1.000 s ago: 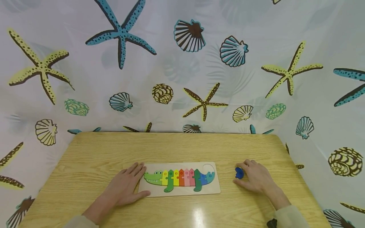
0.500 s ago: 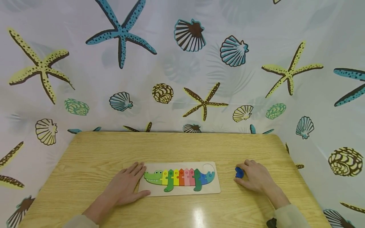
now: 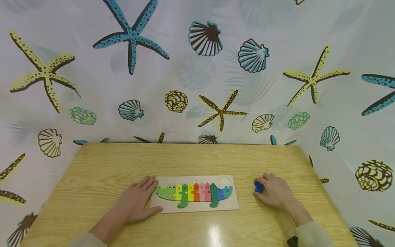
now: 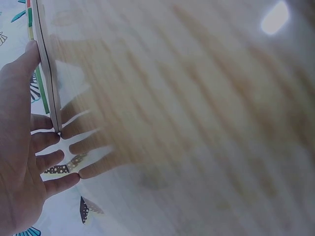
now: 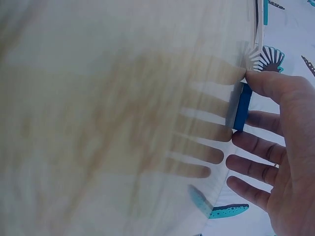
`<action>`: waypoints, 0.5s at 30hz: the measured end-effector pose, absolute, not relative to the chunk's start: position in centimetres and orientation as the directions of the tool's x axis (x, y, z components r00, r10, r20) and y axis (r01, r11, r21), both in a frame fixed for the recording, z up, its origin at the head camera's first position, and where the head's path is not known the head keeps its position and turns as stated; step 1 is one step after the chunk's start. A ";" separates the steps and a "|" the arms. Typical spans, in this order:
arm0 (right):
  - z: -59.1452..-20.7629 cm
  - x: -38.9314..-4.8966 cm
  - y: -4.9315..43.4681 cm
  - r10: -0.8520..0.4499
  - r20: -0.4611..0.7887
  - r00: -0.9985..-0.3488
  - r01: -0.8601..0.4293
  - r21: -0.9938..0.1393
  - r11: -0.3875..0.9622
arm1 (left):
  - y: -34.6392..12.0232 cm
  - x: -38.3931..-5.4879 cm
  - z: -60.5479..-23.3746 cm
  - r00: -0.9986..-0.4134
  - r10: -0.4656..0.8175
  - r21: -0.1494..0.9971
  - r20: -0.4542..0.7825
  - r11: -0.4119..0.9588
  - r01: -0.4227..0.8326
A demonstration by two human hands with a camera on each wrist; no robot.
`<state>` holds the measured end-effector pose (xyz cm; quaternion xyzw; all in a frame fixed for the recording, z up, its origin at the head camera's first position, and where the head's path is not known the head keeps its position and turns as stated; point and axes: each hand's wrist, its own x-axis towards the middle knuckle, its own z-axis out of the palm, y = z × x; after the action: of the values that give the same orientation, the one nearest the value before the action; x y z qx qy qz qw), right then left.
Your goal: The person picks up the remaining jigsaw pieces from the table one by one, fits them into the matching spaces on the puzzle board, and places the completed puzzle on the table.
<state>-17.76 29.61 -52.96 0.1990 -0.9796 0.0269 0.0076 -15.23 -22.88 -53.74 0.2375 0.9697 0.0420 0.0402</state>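
A pale wooden puzzle board [image 3: 166, 208] lies on the table, with a crocodile made of coloured, numbered pieces. A curved outline [image 3: 226, 178] shows bare wood above the blue tail. My left hand [image 3: 134, 200] rests at the board's left end, its fingers extended at the far corner and its thumb on the near side. To the right of the board, my right hand [image 3: 276, 190] holds a small dark blue puzzle piece [image 3: 259, 187] between thumb and fingers, down at the tabletop. In the right wrist view, the blue piece [image 5: 241, 107] appears edge-on, near the thumb and index finger.
The light wooden table [image 3: 185, 159] ends at a curtain [image 3: 197, 75] printed with starfish and shells, which also runs along both sides. A bright light reflection lies on the near part of the tabletop. A dark object [image 3: 292, 241] shows beside the right sleeve.
The right hand and the blue piece have shifted very slightly. The left hand and the board have stayed in place.
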 end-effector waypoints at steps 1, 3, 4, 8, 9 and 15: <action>-53.0 -17.8 29.6 -0.391 0.027 -0.920 -0.392 -0.046 0.919 | -22.9 -15.2 -53.7 -0.884 0.464 0.102 -0.059 0.884 0.457; -53.0 -17.8 29.5 -0.395 0.031 -0.918 -0.396 -0.040 0.917 | -22.9 -15.2 -53.7 -0.884 0.464 0.102 -0.063 0.884 0.456; -53.0 -17.8 29.5 -0.398 0.033 -0.917 -0.399 -0.038 0.916 | -22.9 -15.2 -53.7 -0.884 0.464 0.103 -0.065 0.884 0.456; -52.8 -17.8 29.2 -0.404 0.034 -0.914 -0.405 -0.036 0.914 | -22.9 -15.2 -53.6 -0.883 0.464 0.104 -0.068 0.884 0.457; -52.8 -17.8 29.2 -0.404 0.034 -0.914 -0.405 -0.038 0.914 | -22.9 -15.2 -53.6 -0.883 0.465 0.103 -0.068 0.883 0.457; -52.7 -17.8 29.0 -0.403 0.036 -0.915 -0.404 -0.031 0.914 | -22.8 -15.2 -53.5 -0.882 0.466 0.107 -0.069 0.882 0.458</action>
<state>-17.85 28.99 -52.67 0.2060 -0.9783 0.0188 0.0144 -15.18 -22.81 -53.46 0.2385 0.9691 0.0439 0.0462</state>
